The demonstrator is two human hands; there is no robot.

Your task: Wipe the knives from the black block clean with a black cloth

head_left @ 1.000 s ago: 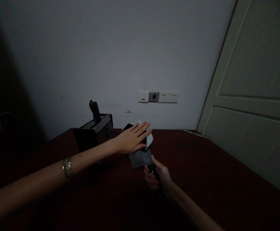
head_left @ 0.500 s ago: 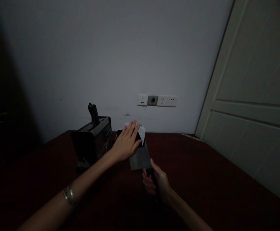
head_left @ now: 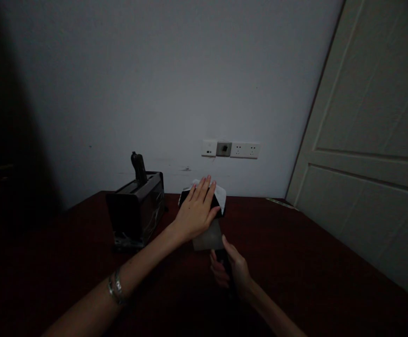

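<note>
Low in the middle of the head view is a cleaver (head_left: 207,238) with a broad grey blade and a dark handle. My right hand (head_left: 238,270) is closed around that handle, thumb up beside the blade's base. Across the blade's far part lies a black and white cloth (head_left: 221,194). My left hand (head_left: 197,213) rests flat on the cloth with its fingers stretched forward, pressing it against the blade. The far end of the blade is hidden under the hand and cloth.
A dark knife block (head_left: 151,208) stands on the left of the reddish-brown table (head_left: 260,243), with a black knife handle (head_left: 140,168) sticking out of its top. Wall sockets (head_left: 245,150) are behind the table, and a pale panelled door (head_left: 351,187) is at the right.
My left hand and the cloth have slid to the right across the blade, and more white cloth shows at its right. My right hand keeps its grip on the cleaver. The view has shifted slightly.
</note>
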